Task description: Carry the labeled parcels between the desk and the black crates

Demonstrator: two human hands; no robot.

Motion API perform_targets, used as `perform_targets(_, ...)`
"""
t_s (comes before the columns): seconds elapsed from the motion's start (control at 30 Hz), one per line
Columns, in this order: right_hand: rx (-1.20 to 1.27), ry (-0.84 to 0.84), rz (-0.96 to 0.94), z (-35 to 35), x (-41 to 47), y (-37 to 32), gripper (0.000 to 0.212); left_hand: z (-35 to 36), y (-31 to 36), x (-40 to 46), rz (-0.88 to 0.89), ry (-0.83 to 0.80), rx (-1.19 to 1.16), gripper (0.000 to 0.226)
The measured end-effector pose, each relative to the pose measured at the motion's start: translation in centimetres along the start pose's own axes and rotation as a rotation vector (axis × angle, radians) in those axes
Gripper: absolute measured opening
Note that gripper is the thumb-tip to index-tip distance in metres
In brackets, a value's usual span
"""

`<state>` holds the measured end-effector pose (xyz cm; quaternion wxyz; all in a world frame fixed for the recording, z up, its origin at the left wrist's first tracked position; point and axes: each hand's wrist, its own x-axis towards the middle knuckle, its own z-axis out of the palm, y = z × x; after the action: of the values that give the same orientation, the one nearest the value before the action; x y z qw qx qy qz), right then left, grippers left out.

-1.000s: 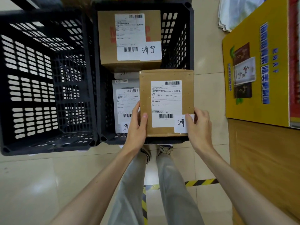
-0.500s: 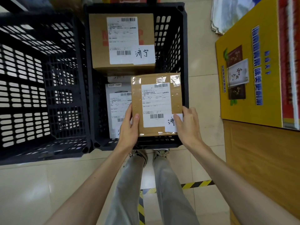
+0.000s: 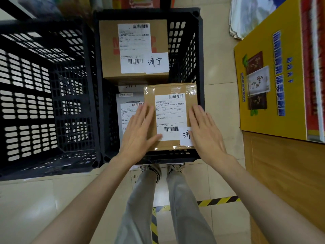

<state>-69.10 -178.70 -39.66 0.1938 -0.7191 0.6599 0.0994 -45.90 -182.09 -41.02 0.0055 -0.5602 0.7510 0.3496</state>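
Black crates: two, side by side on the tiled floor. The left crate (image 3: 47, 103) shows only its slotted walls and base. The right crate (image 3: 198, 41) holds the parcels.

Labeled parcels: four visible, all inside the right crate.
1. Near brown parcel (image 3: 170, 117), at the crate's near right, lying flat with taped edges; one printed shipping label with barcodes and one white handwritten slip at its near right corner.
2. Far brown box (image 3: 107, 50), at the crate's far end, sitting higher than the rest; one printed label and one handwritten slip.
3. Grey parcel (image 3: 126, 111), near left in the crate, lower down, partly covered by the near brown parcel and by a hand; one printed label.
4. White parcel (image 3: 130, 87), only a strip showing between the far brown box and the grey parcel; handwriting partly seen.

Hands: two, both bare. Left hand (image 3: 139, 131) flat, fingers straight and spread, over the near brown parcel's left edge, thumb tip on the label. Right hand (image 3: 205, 132) flat, fingers straight, over the parcel's right edge. Neither grips anything; whether the palms press or hover just above cannot be told.

Other items: one wooden desk (image 3: 290, 173) at right; one yellow printed box (image 3: 270, 71) on its far part; one yellow-black floor tape (image 3: 216, 201); two grey trouser legs (image 3: 181, 199).
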Motion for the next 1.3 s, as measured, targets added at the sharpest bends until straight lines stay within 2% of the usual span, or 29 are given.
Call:
perform_targets(0.13, -0.127, -0.058, -0.091, 0.7, 0.4, 2.2, 0.074, 0.8, -1.0, 0.7, 0.110, -0.121, 0.202, 0.097)
perform_targets(0.33, -0.269, -0.083, -0.113, 1.7, 0.2, 2.3, 0.074, 2.5, -1.8, 0.4, 0.108, -0.130, 0.285, 0.096)
perform_targets(0.57, -0.263, -0.091, -0.089, 1.4, 0.4, 1.8, 0.077, 2.0, -0.8, 0.5, 0.066, -0.154, 0.341, 0.094)
perform_targets(0.7, -0.168, -0.119, -0.065, -1.0, 1.2, 0.6, 0.067, 0.3, 1.2, 0.7, 0.042, -0.147, 0.381, 0.077)
perform_targets(0.83, -0.118, -0.004, -0.032, -6.5, 1.5, -0.9, 0.053, -4.3, 3.8, 0.3, 0.062, -0.057, 0.366, 0.065)
perform_targets(0.97, -0.104, 0.107, -0.031, -14.8, 1.8, -2.4, 0.042, -12.2, 7.6, 0.2, 0.089, 0.064, 0.399, 0.063)
perform_targets(1.07, -0.109, 0.214, -0.018, -23.4, 1.5, -3.8, 0.037, -20.0, 11.3, 0.0, 0.113, 0.185, 0.436, 0.058)
perform_targets(1.2, -0.136, 0.410, -0.021, -36.0, 0.6, -5.7, 0.037, -31.7, 16.8, -1.2, 0.184, 0.453, 0.476, 0.052)
perform_targets(1.3, -0.145, 0.540, -0.019, -45.7, -0.8, -7.3, 0.040, -40.7, 21.6, -3.2, 0.183, 0.546, 0.510, 0.053)
